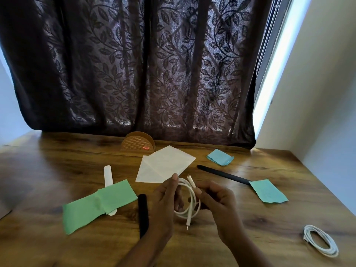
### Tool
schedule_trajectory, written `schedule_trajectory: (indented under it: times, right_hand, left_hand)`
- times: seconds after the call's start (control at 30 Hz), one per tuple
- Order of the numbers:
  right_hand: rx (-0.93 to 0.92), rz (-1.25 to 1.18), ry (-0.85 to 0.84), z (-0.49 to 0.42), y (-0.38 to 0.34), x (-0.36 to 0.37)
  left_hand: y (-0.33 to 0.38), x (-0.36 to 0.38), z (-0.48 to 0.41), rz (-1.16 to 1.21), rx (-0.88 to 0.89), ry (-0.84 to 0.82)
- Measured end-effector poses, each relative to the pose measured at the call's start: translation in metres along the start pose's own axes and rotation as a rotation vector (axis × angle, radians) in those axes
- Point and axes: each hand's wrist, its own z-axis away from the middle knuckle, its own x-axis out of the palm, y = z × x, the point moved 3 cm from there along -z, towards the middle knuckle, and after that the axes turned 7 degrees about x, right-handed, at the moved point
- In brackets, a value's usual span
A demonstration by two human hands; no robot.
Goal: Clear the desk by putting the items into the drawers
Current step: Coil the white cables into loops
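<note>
Above desk (pixel 57 166), looped white cable (pixel 189 214), free plug (pixel 187 225) downward.

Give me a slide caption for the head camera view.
A looped white charging cable held by the left hand and right hand above a wooden desk scattered with coloured paper sheets.

Left grip (pixel 165 201) and right grip (pixel 217 199) are bare hands; behind each, wrist and forearm are bare too.

A dark leaf-patterned curtain (pixel 134 64) hangs beside a bright window strip (pixel 269 89) and a white wall (pixel 323 83).
</note>
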Motion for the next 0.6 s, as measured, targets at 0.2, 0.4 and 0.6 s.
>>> schedule_trajectory:
  times: [0.2,0.4,0.6]
  right_hand:
    - [-0.064,0.055,0.007,0.0,0.0,-0.001]
    - [-0.047,0.12,-0.047,-0.003,-0.001,-0.002]
    - [0.095,0.157,-0.189,-0.006,-0.006,-0.005]
  left_hand:
    - [-0.007,0.0,-0.002,0.01,0.008,-0.033]
    - [-0.012,-0.003,-0.003,0.021,0.026,-0.033]
    - [-0.011,-0.005,0.002,-0.063,0.072,-0.069]
